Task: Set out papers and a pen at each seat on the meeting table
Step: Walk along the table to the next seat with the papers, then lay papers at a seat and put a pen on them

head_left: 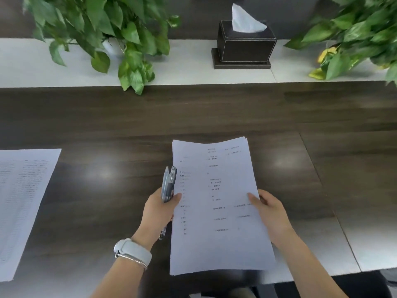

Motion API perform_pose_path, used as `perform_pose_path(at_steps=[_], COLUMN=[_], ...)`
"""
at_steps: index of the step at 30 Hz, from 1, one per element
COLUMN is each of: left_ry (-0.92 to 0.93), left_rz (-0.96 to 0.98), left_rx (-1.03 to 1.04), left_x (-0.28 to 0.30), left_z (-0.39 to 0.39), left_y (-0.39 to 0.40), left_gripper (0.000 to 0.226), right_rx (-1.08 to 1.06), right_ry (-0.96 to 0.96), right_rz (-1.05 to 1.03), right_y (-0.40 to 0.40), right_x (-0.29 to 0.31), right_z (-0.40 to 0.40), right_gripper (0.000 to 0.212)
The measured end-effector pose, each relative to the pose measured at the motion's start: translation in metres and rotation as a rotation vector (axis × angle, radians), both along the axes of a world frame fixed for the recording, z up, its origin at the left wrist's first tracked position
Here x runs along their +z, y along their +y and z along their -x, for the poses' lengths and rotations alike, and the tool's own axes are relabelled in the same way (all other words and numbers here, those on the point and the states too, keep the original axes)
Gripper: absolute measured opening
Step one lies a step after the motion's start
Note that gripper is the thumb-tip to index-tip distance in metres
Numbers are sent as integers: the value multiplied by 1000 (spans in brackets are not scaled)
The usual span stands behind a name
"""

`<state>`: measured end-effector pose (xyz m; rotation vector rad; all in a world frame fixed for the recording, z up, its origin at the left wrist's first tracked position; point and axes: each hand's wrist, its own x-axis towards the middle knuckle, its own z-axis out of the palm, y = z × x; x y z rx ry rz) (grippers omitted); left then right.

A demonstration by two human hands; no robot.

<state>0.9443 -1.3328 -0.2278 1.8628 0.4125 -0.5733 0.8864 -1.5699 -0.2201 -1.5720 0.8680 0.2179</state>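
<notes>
I hold a stack of printed white papers (pixel 217 211) above the dark wooden meeting table (pixel 129 125), near its front edge. My left hand (pixel 160 209) grips the stack's left edge and also clasps a bundle of clear-barrelled pens (pixel 168 183) that stick up past its fingers. On the right edge, my right hand (pixel 270 211) pinches the stack with the thumb on top. Another printed sheet (pixel 23 203) lies flat on the table at the far left.
A white strip runs along the table's middle, bearing a dark tissue box (pixel 245 46) on a base and leafy green plants at left (pixel 107 33) and right (pixel 361 37). A watch and bangle circle my left wrist.
</notes>
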Motion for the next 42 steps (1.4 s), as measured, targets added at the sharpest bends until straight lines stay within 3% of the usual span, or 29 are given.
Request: perform_pose_path(at_steps=[14,24,29,35,38,40,42], left_ry=[0,-1,-24,-41,-186,-279,-321], left_rz=[-66,-111,-112,-221,-328,-368,-427], left_rx=[155,190,119,24,-5,-42,-156], left_x=[-8,-11,-10,-9,-5,-3,-4], left_z=[-3,9,8,4,7,9,8], left_y=[-38,-36,-41,-38,-39,-43,-55], left_gripper=[20,7,12,21,25,9,24], right_rx=[102,17,-24,-27,-100,-137,-168], right_ry=[33,-2,-21,-30,-24,-14,0], right_rz=[-92,146,249,375,407,443,517], right_y=[-47,-36,-36,-39,-55,-77,-107], right_x=[-16,-21,-19,-21,-22,-21,-21], right_z=[-24,-17,-14,-11,-11,-13,-13], right_gripper=[14,8,1,15,20,21,22])
